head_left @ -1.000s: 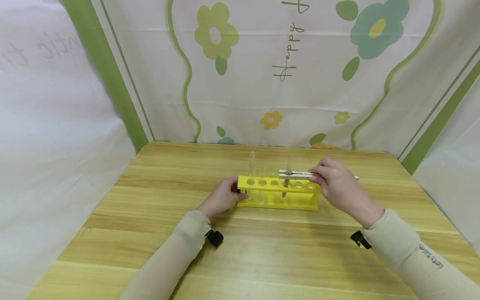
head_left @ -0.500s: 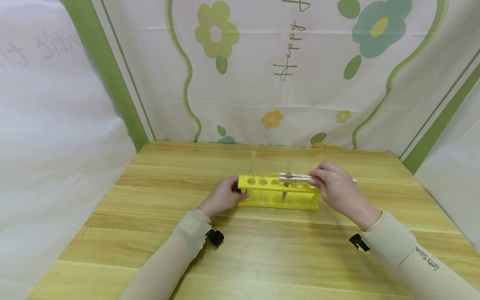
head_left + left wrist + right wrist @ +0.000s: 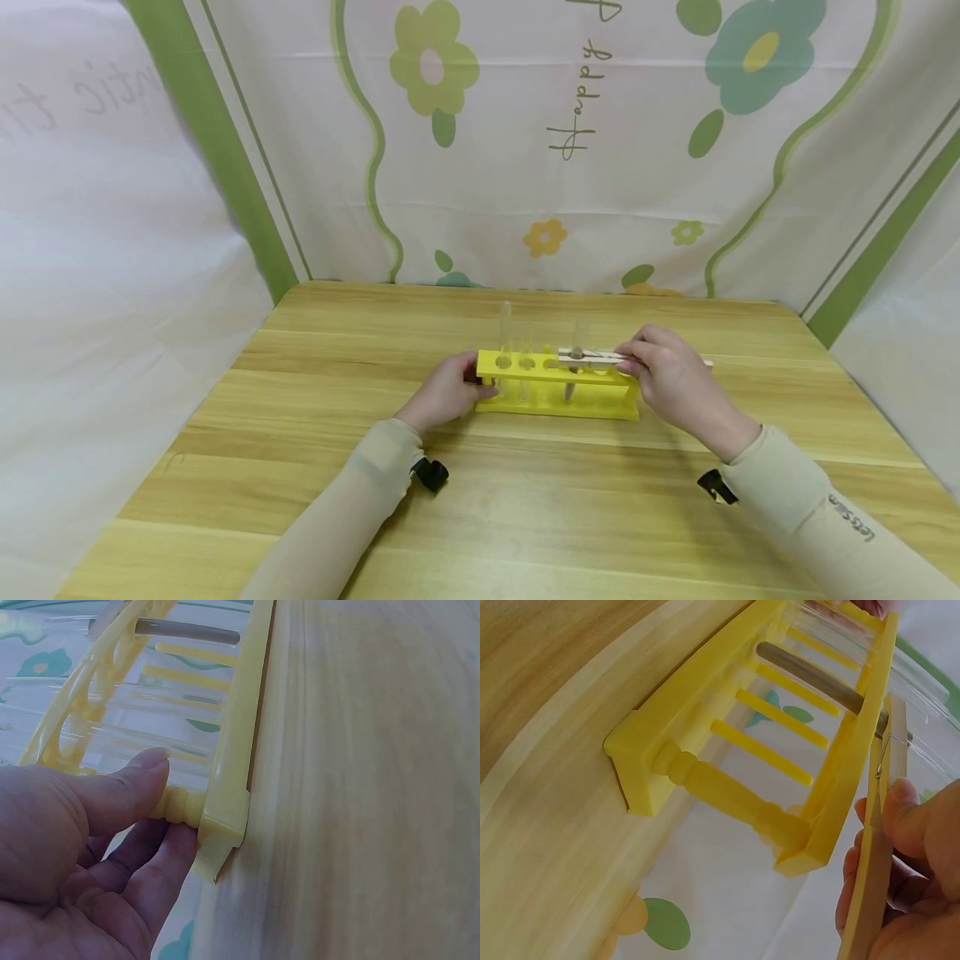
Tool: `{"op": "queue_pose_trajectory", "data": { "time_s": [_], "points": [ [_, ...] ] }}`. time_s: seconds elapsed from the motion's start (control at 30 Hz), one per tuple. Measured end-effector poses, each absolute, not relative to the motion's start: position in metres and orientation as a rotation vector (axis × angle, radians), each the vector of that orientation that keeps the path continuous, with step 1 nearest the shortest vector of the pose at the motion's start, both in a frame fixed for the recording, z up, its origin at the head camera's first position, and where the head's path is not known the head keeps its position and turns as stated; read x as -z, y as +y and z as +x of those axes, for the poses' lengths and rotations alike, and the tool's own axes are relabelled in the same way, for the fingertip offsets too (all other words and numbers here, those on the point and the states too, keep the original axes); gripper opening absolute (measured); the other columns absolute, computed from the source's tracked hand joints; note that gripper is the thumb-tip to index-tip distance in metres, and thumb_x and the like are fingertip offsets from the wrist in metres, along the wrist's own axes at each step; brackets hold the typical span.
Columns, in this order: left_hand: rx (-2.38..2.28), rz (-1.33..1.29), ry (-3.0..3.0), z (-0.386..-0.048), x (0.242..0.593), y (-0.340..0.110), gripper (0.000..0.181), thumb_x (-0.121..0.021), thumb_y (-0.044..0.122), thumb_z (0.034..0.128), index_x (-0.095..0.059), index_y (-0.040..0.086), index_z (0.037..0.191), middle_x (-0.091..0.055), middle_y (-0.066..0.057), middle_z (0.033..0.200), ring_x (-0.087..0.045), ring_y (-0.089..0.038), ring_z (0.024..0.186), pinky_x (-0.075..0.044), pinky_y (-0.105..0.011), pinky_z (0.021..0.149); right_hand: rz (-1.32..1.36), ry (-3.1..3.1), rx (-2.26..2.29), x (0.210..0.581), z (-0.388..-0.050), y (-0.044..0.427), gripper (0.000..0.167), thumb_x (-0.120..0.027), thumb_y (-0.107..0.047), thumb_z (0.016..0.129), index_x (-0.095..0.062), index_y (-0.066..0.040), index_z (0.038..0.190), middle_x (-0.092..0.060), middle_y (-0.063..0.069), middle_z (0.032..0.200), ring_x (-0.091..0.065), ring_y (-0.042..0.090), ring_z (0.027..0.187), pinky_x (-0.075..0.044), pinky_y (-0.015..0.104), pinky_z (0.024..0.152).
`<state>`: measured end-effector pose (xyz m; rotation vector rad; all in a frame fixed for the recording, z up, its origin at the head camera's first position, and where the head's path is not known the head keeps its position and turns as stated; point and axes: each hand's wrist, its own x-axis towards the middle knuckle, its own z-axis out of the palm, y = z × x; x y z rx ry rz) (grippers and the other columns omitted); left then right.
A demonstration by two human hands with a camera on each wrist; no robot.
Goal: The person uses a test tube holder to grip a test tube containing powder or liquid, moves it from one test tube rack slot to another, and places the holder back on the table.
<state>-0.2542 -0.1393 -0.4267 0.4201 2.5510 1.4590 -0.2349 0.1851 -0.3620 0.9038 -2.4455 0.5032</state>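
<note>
**Right hand (image 3: 675, 375) round a wooden clip (image 3: 600, 359), left hand (image 3: 442, 393) at the yellow rack (image 3: 536, 377)**

Pinched the clip between right thumb and fingers, just behind its wire spring (image 3: 887, 754), with the left end of the clip around the upper part of a dark-filled tube (image 3: 810, 679). Found that tube in the rack's fourth hole from the left, lower end near the base; could not tell touching from hovering. Gripped the rack's left end post (image 3: 180, 804) between left thumb and fingers, base on the table (image 3: 510, 517). Saw two clear tubes (image 3: 505, 331) in the first and second holes.

Judged the tube light, stiff, slippery and, if glass, fragile: best held near the top by the clip, without twisting. Judged the clip dry and easily held, but liable to spread under a hard squeeze behind the spring. Guessed the rack light plastic, best held low at an end post.
</note>
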Motion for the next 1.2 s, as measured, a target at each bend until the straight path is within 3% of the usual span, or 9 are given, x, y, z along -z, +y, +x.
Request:
{"op": "queue_pose_trajectory", "data": {
  "time_s": [1.2],
  "points": [
    [-1.493,0.418,2.515,-0.2516,0.4244,-0.1397,0.02,-0.072,0.011,0.0918,-0.063,0.014,0.109,-0.066,0.001,0.101,-0.061,-0.017,0.09,-0.053,-0.031,0.078,0.887,-2.485,-0.482,0.3648,-0.2356,0.1825,0.008,-0.075,0.003,0.085,-0.073,0.005,0.093,-0.061,0.006,0.086,-0.058,0.025,0.077,-0.052,0.039,0.068]
  ]
}}
